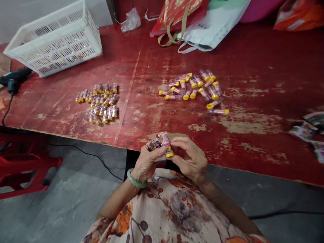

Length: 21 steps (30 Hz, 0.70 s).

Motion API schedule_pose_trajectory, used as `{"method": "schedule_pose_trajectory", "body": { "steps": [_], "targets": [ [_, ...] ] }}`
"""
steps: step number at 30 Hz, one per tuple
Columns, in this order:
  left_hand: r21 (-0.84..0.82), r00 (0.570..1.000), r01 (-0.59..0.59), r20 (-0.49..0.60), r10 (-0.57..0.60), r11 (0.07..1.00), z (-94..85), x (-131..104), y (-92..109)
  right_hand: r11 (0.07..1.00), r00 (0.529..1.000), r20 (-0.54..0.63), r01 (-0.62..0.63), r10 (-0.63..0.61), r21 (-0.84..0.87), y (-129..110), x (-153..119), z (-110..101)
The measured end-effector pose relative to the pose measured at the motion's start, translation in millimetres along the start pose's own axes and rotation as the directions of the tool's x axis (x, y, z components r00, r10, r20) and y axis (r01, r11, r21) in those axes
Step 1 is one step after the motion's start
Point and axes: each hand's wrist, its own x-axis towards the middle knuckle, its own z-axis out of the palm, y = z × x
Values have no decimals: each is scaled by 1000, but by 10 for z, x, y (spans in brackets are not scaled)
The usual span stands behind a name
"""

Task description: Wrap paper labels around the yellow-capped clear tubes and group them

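My left hand (149,162), with a green bangle at its wrist, pinches a small clear tube with a yellow cap (165,143) under its thumb. Around the tube is a printed sleeve. Several flat printed sleeves (154,145) are held in the same hand, behind the tube. My right hand (191,158) is close against the tube's right side, its fingers curved and apart, the thumb near the yellow cap. Whether its fingertips touch the tube I cannot tell. Ahead to the right lies a loose group of yellow-capped tubes (193,81). On the left stands a cluster of tubes with printed sleeves (102,101).
A white plastic crate (60,44) sits at the back left, beside a dark heat-gun-like tool (16,77) with a cord. Bags (215,30) lie along the back of the red table (253,67). More printed sleeves (303,130) rest at the far right. A red stool (25,165) stands at left.
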Motion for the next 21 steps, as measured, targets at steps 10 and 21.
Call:
{"method": "schedule_pose_trajectory", "body": {
  "steps": [10, 21],
  "targets": [
    [36, 1000, -10, -18, 10, 999, -6, -57, -43, 998, 999, -52, -9, 12, 58, -52, -15, 50],
    [71, 1000, -13, 20, 11, 997, -12, -46, -33, 995, 997, -16, 70, -71, -65, -60, -80, -52]
  ]
}}
